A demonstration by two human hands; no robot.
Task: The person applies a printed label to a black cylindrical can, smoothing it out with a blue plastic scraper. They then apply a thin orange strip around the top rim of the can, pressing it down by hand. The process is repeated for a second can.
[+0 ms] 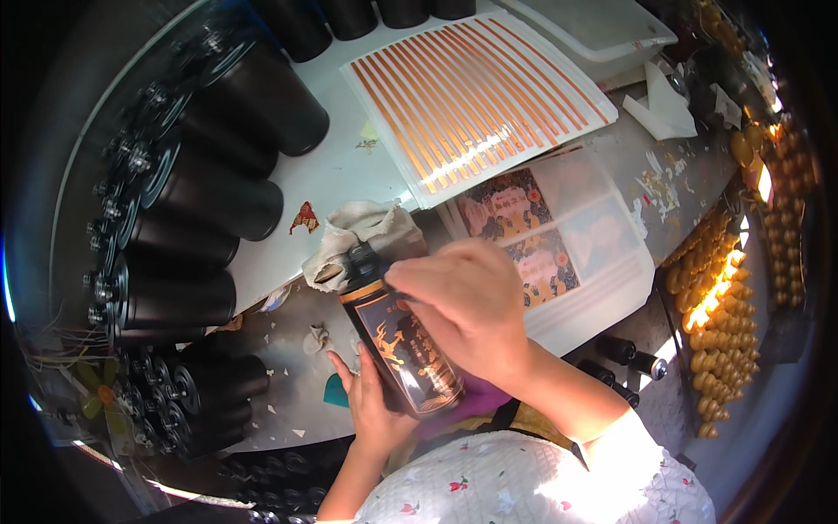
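A black bottle (401,341) with a dark, gold-figured label leans at a slant in front of my body. A copper band (360,292) rings its shoulder below the narrow black neck. My left hand (375,406) wraps the lower body from the left, fingertips showing along the side. Over the upper right side lies my right hand (467,301), its fingers pressed together and touching the shoulder by the band; motion blurs it slightly. A crumpled grey-beige cloth (371,223) sits just beyond the neck. Farther off lies a sheet of copper strips (480,96).
Black bottles (218,192) lie in a stack at left. Printed label sheets (559,227) rest right of my hands. A translucent bin (602,39) stands far right. Golden gourd-shaped pieces (711,349) lie in rows at right. Scraps dot the grey table (279,384).
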